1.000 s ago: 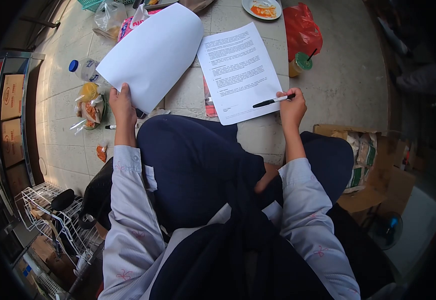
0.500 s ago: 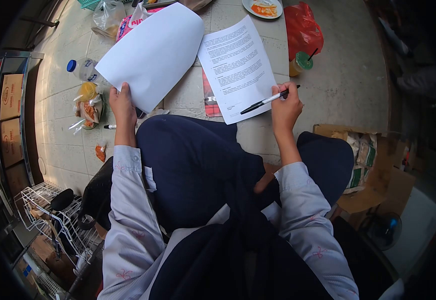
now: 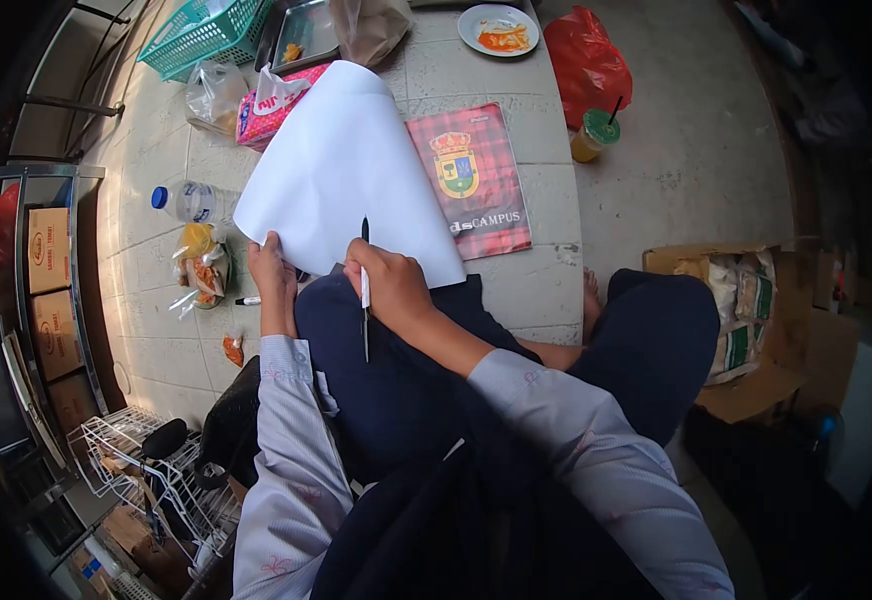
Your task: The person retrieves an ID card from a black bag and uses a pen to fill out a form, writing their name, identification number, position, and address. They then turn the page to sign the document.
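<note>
White paper, its blank side up and its far end curled, lies across my lap and the tiled surface. My left hand pinches its near left corner. My right hand is closed round a black and white pen at the paper's near edge; whether its fingers also grip the paper cannot be made out. The printed sheet is not visible. To the right of the paper lies a red plaid book with a crest and the word CAMPUS.
Beyond the paper are a pink tissue pack, a green basket and a plate with orange food remains. A bottle and bagged food stand left. A green-lidded drink and red bag are right.
My right hand has moved left with the pen to the blank paper. The printed sheet has gone from sight, uncovering the plaid book. The view has shifted.
</note>
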The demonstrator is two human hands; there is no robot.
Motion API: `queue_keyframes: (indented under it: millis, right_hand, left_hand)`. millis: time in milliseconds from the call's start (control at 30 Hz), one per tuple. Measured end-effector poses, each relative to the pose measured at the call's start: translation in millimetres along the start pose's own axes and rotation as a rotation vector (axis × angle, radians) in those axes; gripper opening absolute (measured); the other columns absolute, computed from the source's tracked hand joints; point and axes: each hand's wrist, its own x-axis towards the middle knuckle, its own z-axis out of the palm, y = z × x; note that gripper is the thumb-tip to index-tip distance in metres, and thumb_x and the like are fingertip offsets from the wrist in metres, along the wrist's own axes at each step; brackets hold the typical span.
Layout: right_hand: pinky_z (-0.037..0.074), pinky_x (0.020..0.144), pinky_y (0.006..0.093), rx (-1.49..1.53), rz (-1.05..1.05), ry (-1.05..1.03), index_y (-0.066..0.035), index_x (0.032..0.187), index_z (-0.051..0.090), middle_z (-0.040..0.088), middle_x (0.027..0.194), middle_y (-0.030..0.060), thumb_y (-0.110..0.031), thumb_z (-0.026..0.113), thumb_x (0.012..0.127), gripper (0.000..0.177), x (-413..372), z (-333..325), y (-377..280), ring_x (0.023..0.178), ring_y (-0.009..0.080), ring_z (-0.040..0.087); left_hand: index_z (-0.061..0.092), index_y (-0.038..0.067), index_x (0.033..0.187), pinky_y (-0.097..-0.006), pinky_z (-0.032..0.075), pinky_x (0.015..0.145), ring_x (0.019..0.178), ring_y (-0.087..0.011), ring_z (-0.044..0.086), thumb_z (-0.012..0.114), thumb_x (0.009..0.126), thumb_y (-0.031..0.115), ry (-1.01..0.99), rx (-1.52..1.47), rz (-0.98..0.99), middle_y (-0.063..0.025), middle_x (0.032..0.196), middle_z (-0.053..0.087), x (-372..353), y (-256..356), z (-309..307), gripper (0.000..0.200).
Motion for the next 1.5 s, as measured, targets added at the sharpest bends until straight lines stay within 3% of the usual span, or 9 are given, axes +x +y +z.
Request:
queue_keyframes:
  millis: [133, 200, 300, 400, 600, 700, 1000, 1067, 1500]
  right_hand:
    - [0.043, 0.048, 0.034, 0.097, 0.013, -0.061, -0.006, 0.072, 0.041, 0.055, 0.06, 0.0082, 0.0, 0.054, 0.069, 0.014, 11.8, 2.2, -15.6, 0.056, 0.0285, 0.057]
    - [0.044, 0.05, 0.031, 0.203, -0.02, 0.158, -0.005, 0.071, 0.04, 0.057, 0.062, 0.0095, -0.001, 0.058, 0.07, 0.018, 21.1, -5.3, -9.4, 0.059, 0.028, 0.059]
    - [0.041, 0.072, 0.0248, 0.271, 0.249, 0.497, -0.004, 0.07, 0.035, 0.06, 0.083, 0.0143, -0.002, 0.06, 0.073, 0.026, 31.3, -61.7, 11.3, 0.075, 0.0144, 0.054]
    - [0.041, 0.074, 0.0271, 0.389, 0.321, 0.868, -0.005, 0.076, 0.034, 0.054, 0.087, 0.0152, -0.001, 0.057, 0.076, 0.023, 18.9, -109.5, 89.2, 0.077, 0.0173, 0.051]
    - [0.043, 0.075, 0.0272, 0.25, 0.587, 0.899, -0.006, 0.077, 0.036, 0.056, 0.089, 0.0151, 0.003, 0.057, 0.072, 0.023, -21.5, -125.6, 159.8, 0.081, 0.0182, 0.055]
    - [0.043, 0.074, 0.0266, 0.239, 0.662, 0.894, -0.006, 0.077, 0.038, 0.057, 0.089, 0.015, 0.005, 0.058, 0.069, 0.024, -26.6, -120.4, 164.7, 0.083, 0.0188, 0.056]
    - [0.045, 0.072, 0.0266, 0.232, 0.757, 0.86, -0.006, 0.075, 0.04, 0.057, 0.086, 0.0143, 0.005, 0.06, 0.066, 0.024, -33.1, -119.4, 172.5, 0.082, 0.0191, 0.057]
    - [0.042, 0.061, 0.022, 0.23, 0.716, 0.874, -0.008, 0.075, 0.04, 0.056, 0.082, 0.0069, 0.004, 0.061, 0.066, 0.026, -32.9, -117.6, 172.5, 0.073, 0.0123, 0.052]
    - [0.042, 0.074, 0.0238, 0.289, 0.694, 0.88, -0.006, 0.076, 0.04, 0.054, 0.08, 0.0069, 0.007, 0.06, 0.067, 0.025, -28.4, -114.4, 171.2, 0.079, 0.0142, 0.052]
  left_hand:
    - [0.041, 0.0, 0.104, -0.0245, 0.046, 0.069, 0.081, -0.0145, 0.054, 0.045, 0.084, 0.005, 0.016, 0.184, 0.095, -0.0084, 0.094, 0.052, -12.1, 8.1, 11.0, 0.021]
    - [0.042, 0.002, 0.1, -0.0226, 0.045, 0.07, 0.08, -0.013, 0.053, 0.046, 0.084, 0.008, 0.014, 0.235, 0.123, -0.006, 0.09, 0.052, -12.5, 10.0, 11.1, 0.018]
    - [0.041, -0.001, 0.106, -0.0225, 0.042, 0.058, 0.068, -0.0125, 0.053, 0.049, 0.083, 0.006, 0.055, 0.43, 0.526, -0.0068, 0.085, 0.054, -7.9, 9.6, 8.7, 0.025]
    - [0.048, 0.001, 0.1, -0.0218, 0.04, 0.058, 0.069, -0.0132, 0.053, 0.048, 0.082, 0.004, 0.021, 0.512, 0.848, -0.0082, 0.085, 0.055, -23.4, 15.9, 25.2, 0.019]
    - [0.06, 0.014, 0.087, -0.032, 0.041, 0.076, 0.089, -0.0201, 0.055, 0.053, 0.069, 0.003, -0.874, 1.153, 1.152, -0.0022, 0.092, 0.059, -87.4, 15.5, 89.3, 0.022]
    - [0.062, 0.017, 0.089, -0.032, 0.042, 0.074, 0.086, -0.0186, 0.056, 0.051, 0.072, 0.009, -1.061, 1.464, 1.109, 0.0005, 0.092, 0.059, -92.1, -10.4, 87.7, 0.022]
    - [0.064, 0.016, 0.085, -0.0318, 0.043, 0.071, 0.084, -0.0196, 0.057, 0.05, 0.073, 0.011, -1.088, 1.529, 0.95, -0.0003, 0.09, 0.06, -86.6, -15.7, 85.3, 0.019]
    - [0.064, 0.016, 0.085, -0.0317, 0.043, 0.071, 0.084, -0.0195, 0.057, 0.05, 0.073, 0.011, -1.094, 1.525, 0.942, -0.0003, 0.09, 0.06, -86.8, -16.3, 84.7, 0.019]
    - [0.063, 0.016, 0.087, -0.0314, 0.044, 0.071, 0.084, -0.0197, 0.057, 0.048, 0.074, 0.01, -1.138, 1.578, 0.915, -0.0006, 0.091, 0.06, -87.0, -16.5, 89.5, 0.021]
